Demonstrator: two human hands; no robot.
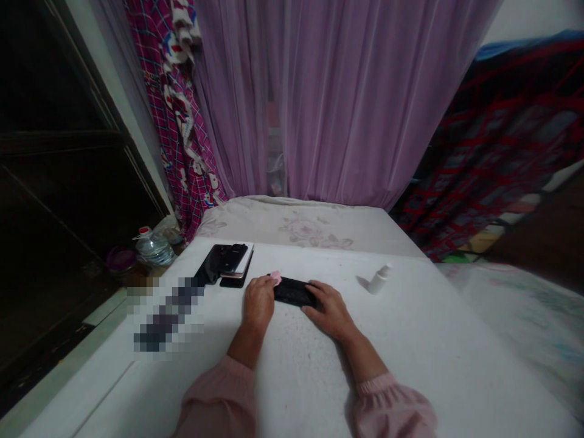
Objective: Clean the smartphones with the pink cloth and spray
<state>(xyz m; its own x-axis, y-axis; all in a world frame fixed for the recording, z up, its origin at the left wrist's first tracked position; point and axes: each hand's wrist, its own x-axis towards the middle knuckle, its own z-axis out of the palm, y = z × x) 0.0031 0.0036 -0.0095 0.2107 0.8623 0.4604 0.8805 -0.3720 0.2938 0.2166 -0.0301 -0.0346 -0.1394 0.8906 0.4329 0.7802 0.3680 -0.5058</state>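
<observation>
Your left hand [259, 299] pinches a pink cloth [276, 277] at the left end of the flat black object [294, 292], which lies on the white surface [296, 377] before you. Your right hand [332, 309] holds its right end, fingers over the top. A white bottle [378, 281] stands well apart on your right; a small stack [237, 260] sits near your left hand.

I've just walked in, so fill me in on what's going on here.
A person's left hand holds a pink scrap, perhaps cloth or tissue, at one end of a flat black object on the white table. The right hand grips the other end. Phone-like devices lie to the left, and a small white bottle is to the right.
</observation>
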